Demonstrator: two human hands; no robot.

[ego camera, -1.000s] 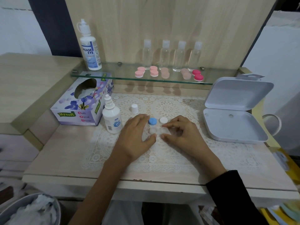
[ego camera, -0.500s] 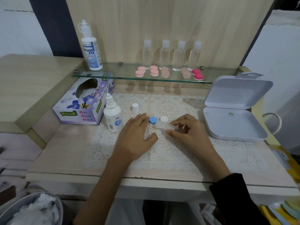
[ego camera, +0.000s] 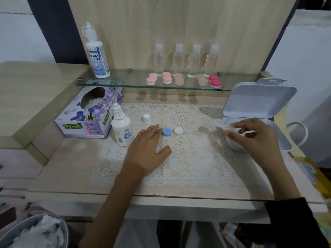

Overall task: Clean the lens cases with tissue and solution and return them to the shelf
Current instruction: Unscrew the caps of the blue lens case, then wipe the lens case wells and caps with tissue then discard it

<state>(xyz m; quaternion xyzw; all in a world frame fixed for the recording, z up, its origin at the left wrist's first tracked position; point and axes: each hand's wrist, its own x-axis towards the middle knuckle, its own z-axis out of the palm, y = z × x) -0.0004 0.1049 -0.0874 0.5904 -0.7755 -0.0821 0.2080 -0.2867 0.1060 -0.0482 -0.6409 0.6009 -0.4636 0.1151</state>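
Lens case [ego camera: 221,124] blurred, I think pinched in right hand [ego camera: 254,138] | left hand [ego camera: 146,151] flat, empty | risk: it nudges loose blue cap [ego camera: 167,131] off counter [ego camera: 68,158].

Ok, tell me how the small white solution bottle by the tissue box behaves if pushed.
The small white plastic solution bottle stands tall on a narrow base, so it probably tips rather than slides. Its small white cap sits apart, so tipping could spill. Plastic: likely light, not fragile.

One head-worn wide-angle view looks forward and down, close over the table [ego camera: 71,158], edges seemingly warped.
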